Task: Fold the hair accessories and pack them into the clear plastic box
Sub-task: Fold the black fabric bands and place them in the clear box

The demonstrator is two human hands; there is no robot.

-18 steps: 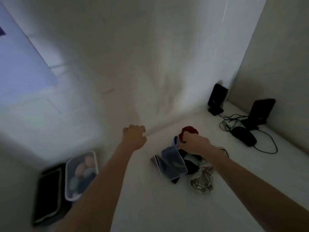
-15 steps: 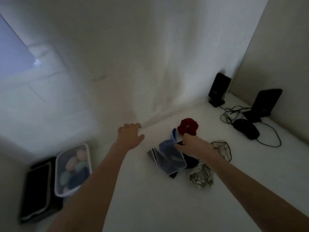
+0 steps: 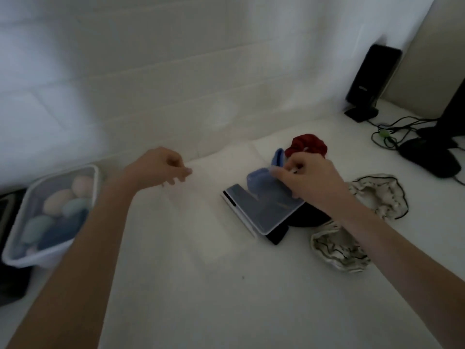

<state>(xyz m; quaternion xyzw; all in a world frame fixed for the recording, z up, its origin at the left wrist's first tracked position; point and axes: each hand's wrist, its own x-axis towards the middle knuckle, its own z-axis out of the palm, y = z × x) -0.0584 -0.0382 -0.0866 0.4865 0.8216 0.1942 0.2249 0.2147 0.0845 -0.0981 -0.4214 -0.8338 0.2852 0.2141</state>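
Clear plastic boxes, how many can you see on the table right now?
2: one filled box at far left, one tilted box at centre under the right hand. Others may be hidden.

A black speaker [image 3: 372,79] stands upright against the wall, far beyond the right hand, with tangled black cables [image 3: 392,132] lying just in front of it and a dark computer mouse [image 3: 430,157] beside them, to the right of that hand. Part of a second black stand [image 3: 450,119] shows at the right edge. Far left of the left hand, a flat black device [image 3: 7,210] lies partly hidden at the frame's edge.
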